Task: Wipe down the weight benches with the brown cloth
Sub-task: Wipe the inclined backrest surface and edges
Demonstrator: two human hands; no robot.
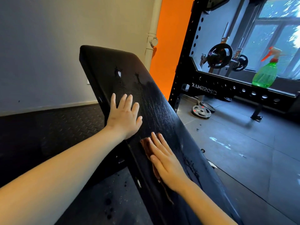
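A black padded weight bench (155,104) slopes up from the lower right to the upper left, its surface wet and streaked, with a small tear near the top. My left hand (124,116) rests flat on the pad's left side with straight fingers. Just below it, my right hand (165,161) presses the brown cloth (146,147) flat against the pad, fingers extended. Most of the cloth is hidden under that hand; a strip trails down beside my wrist.
A black perforated rack frame (183,67) with a mirror stands right of the bench. A green spray bottle (264,75) with an orange trigger sits on its crossbar. Weight plates (201,111) lie on the grey floor. Dark rubber matting (56,127) lies to the left.
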